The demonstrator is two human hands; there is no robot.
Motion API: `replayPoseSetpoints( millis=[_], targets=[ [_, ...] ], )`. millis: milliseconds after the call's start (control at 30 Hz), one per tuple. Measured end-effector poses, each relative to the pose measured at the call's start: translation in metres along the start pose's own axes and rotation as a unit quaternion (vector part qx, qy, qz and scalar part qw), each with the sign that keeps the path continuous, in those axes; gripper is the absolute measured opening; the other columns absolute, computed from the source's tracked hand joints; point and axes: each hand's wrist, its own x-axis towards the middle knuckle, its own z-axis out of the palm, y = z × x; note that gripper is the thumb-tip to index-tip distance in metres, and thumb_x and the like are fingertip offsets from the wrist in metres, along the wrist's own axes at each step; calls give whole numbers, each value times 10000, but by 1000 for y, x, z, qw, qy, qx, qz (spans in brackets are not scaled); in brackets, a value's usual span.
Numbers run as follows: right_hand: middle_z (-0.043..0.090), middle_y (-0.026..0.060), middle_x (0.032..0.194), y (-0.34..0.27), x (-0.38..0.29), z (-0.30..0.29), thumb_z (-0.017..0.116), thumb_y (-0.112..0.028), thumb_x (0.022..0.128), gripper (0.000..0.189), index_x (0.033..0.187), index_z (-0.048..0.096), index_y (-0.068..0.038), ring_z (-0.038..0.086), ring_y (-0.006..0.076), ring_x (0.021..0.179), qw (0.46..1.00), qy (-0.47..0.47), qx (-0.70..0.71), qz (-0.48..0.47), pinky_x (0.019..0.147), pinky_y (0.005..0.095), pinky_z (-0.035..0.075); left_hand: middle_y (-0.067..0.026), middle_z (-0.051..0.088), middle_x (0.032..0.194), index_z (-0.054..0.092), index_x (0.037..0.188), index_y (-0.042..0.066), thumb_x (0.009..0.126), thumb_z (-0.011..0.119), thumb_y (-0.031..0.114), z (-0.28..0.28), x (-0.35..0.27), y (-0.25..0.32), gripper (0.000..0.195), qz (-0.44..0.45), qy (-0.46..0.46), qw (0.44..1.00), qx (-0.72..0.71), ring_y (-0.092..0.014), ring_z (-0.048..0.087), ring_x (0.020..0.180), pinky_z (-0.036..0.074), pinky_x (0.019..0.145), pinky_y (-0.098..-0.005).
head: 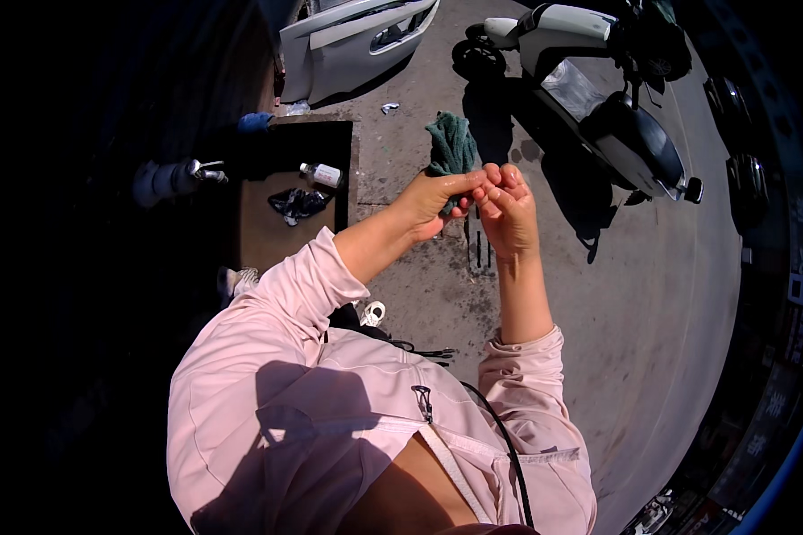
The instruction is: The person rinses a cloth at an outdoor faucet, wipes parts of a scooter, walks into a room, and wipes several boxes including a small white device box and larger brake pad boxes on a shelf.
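Note:
A crumpled green cloth [452,144] is gripped in my left hand [433,199], its folds sticking out beyond the fingers and a bit showing below them. My right hand [512,212] is raised close beside it, palm turned partly up, with fingers curled and fingertips meeting the thumb and fingertips of my left hand. The skin of both hands looks wet. Whether the right fingertips pinch an edge of the cloth cannot be made out.
A white car door panel [348,57] leans at the top. A white electric scooter [575,73] stands at upper right. To the left, a brown board [268,234] bears a labelled bottle [324,175] and a dark crumpled cloth [296,204]. Cables [418,350] lie near my shoe [373,313].

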Motion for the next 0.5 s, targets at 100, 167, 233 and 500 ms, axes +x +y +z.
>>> replayPoseSetpoints(
  millis=[100, 167, 233, 500],
  targets=[
    [504, 27, 951, 6, -2, 4, 654, 48, 783, 316, 868, 411, -135, 581, 156, 839, 1000, -8, 14, -2, 751, 295, 501, 33, 593, 719, 636, 824, 104, 825, 706, 219, 5, -9, 0, 135, 13, 22, 999, 22, -43, 504, 616, 365, 505, -154],
    [498, 22, 974, 10, -4, 7, 671, 48, 768, 337, 868, 412, -142, 571, 155, 874, 999, -22, 16, -17, 756, 303, 500, 38, 594, 723, 649, 823, 109, 818, 715, 234, 8, -15, 1, 142, 28, 35, 999, 28, -44, 502, 621, 373, 522, -162],
    [493, 18, 993, 13, -7, 11, 682, 53, 754, 354, 868, 412, -146, 561, 154, 903, 999, -25, 16, -26, 761, 309, 499, 42, 596, 727, 659, 823, 111, 814, 720, 243, 9, -20, 1, 146, 37, 43, 998, 32, -46, 500, 626, 378, 534, -168],
    [434, 5, 993, 15, -15, 28, 642, 82, 746, 360, 874, 406, -157, 485, 131, 923, 999, -20, -33, -31, 778, 300, 458, 24, 616, 747, 663, 835, 86, 816, 718, 228, 8, -30, -3, 153, 66, 56, 996, 29, -56, 510, 633, 376, 541, -175]
  ],
)
